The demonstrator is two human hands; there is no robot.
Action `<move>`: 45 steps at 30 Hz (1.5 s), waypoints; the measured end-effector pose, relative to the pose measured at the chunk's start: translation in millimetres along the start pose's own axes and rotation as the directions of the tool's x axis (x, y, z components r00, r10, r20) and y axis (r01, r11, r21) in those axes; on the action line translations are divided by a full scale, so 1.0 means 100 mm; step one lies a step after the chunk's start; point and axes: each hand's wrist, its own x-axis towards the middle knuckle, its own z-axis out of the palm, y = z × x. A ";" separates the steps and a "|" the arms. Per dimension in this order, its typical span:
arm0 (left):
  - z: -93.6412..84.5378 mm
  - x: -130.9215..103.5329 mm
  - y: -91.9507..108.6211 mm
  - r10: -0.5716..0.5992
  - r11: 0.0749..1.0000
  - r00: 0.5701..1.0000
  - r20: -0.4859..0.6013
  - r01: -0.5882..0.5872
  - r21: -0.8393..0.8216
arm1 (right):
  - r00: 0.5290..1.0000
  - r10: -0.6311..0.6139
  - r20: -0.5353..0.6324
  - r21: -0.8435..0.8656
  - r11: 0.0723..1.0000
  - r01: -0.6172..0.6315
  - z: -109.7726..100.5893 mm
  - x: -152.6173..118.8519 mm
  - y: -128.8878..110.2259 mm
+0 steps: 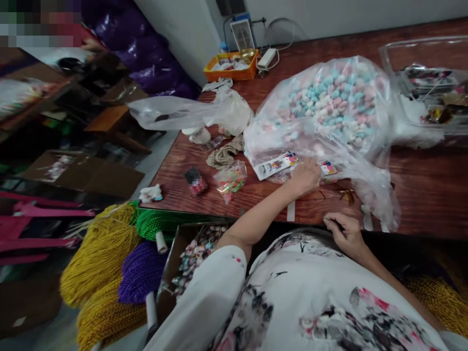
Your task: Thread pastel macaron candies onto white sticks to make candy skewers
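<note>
A flat white card (272, 166) with bright print at one end lies near the middle of the glossy, streaked wooden table (427, 190), against a clear bag's crinkled mouth; its lettering is too small to read. The left hand (307, 174) rests over its right end, fingers bent downward; whether they grasp it I cannot tell. A second printed piece (328, 168) shows just right of that hand. The right hand (345, 231) is at the near edge, fingers loosely curled; whether they pinch anything I cannot tell. Beyond, the one big plastic bag (336, 100) bulges with soft round puffs in pink, blue and white, too many to count. Left of the card sit one small clear packet (231, 181) of colourful bits and a crumpled brownish cloth (225, 153). Farther off stands one orange plastic tray (228, 74); at far right, a clear rigid box (424, 129). Below, at near left, are ropy yellow bundles (100, 248), one purple bundle (142, 270) and a green one (157, 222).
</note>
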 end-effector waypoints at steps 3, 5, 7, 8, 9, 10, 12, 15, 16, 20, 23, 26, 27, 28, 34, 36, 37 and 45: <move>0.12 0.08 0.10 -0.044 0.996 0.997 0.062 0.040 0.076 | 0.986 -0.165 0.032 -0.031 0.986 0.166 0.01 0.00 -0.01; 0.17 0.08 0.09 -0.045 0.994 0.995 0.089 0.036 0.100 | 0.969 -0.241 0.061 -0.066 0.967 0.245 0.00 -0.02 0.01; 0.19 0.04 0.06 -0.034 0.993 0.996 0.087 0.024 0.114 | 0.965 -0.253 0.074 -0.082 0.962 0.259 -0.02 -0.05 0.06; 0.19 0.02 0.05 -0.033 0.992 0.997 0.076 0.023 0.122 | 0.966 -0.249 0.072 -0.079 0.964 0.254 -0.02 -0.06 0.08; 0.19 0.00 0.05 -0.038 0.991 0.997 0.062 0.029 0.131 | 0.967 -0.245 0.066 -0.072 0.966 0.249 -0.03 -0.07 0.10; 0.20 -0.02 0.05 -0.049 0.989 0.998 0.050 0.042 0.141 | 0.968 -0.244 0.059 -0.063 0.967 0.247 -0.02 -0.07 0.12; 0.20 -0.02 0.07 -0.078 0.986 0.996 0.038 0.071 0.153 | 0.966 -0.253 0.043 -0.056 0.965 0.255 -0.01 -0.05 0.13; 0.20 0.00 0.07 -0.083 0.986 0.995 0.047 0.075 0.147 | 0.959 -0.280 0.034 -0.075 0.956 0.282 0.03 -0.01 0.12; 0.19 0.01 0.06 -0.065 0.988 0.997 0.043 0.058 0.142 | 0.957 -0.288 0.033 -0.087 0.953 0.290 0.04 0.00 0.11; 0.18 0.04 -0.01 0.031 0.989 1.000 0.003 -0.031 0.143 | 0.953 -0.295 0.062 -0.130 0.945 0.301 0.05 0.01 0.09; 0.20 0.03 -0.02 0.045 0.992 0.998 0.033 -0.049 0.115 | 0.954 -0.290 0.074 -0.156 0.942 0.299 0.03 -0.01 0.09; 0.21 -0.01 0.03 0.011 0.997 0.999 0.040 -0.014 0.072 | 0.957 -0.285 0.052 -0.169 0.942 0.290 0.01 -0.05 0.10; 0.21 -0.02 0.04 -0.004 0.998 1.000 0.030 0.002 0.059 | 0.958 -0.282 0.053 -0.167 0.943 0.287 0.01 -0.06 0.11; 0.22 -0.03 0.05 -0.020 0.999 1.000 0.017 0.019 0.046 | 0.958 -0.282 0.056 -0.163 0.944 0.287 0.01 -0.07 0.12; 0.31 0.02 -0.03 -0.133 0.988 0.984 -0.117 0.122 -0.097 | 0.940 -0.325 0.103 -0.181 0.923 0.339 0.05 -0.08 0.11; 0.32 0.05 -0.09 -0.165 0.980 0.975 -0.146 0.144 -0.140 | 0.938 -0.332 0.103 -0.198 0.917 0.347 0.05 -0.08 0.08; 0.32 0.05 -0.11 -0.170 0.978 0.973 -0.156 0.147 -0.148 | 0.937 -0.334 0.104 -0.202 0.915 0.349 0.03 -0.06 0.07; 0.28 -0.08 -0.17 -0.097 0.994 0.990 -0.107 0.091 -0.054 | 0.937 -0.350 0.026 -0.273 0.899 0.343 -0.40 0.44 0.01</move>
